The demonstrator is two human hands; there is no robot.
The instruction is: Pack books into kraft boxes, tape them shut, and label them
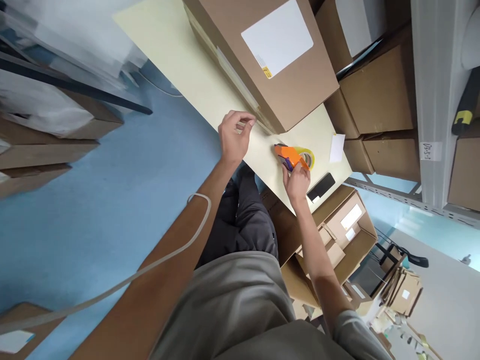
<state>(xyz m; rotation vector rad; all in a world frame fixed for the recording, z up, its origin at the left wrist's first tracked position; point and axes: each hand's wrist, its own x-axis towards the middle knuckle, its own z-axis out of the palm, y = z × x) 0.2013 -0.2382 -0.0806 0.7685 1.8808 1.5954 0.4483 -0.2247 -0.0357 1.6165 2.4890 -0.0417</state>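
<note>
A large brown cardboard box [277,95] lies on the cream tabletop [303,135], with a white label [279,37] on its upper face. My right hand [298,184] is closed around an orange tape dispenser [288,154], which carries a yellow roll of tape [309,156] and sits just off the box's near corner. Beside the box's lower edge, my left hand [235,137] is closed, thumb and fingertips pinched together. Whatever may be between those fingertips is too small to make out. A shiny strip of clear tape [240,82] runs along the box's side.
Near my right hand lie a black phone [321,187] and a white card [337,148]. An open carton [369,222] with smaller boxes stands below the table edge. Shelving with boxes [378,95] rises beyond the table. A pale cord [150,269] crosses my left forearm.
</note>
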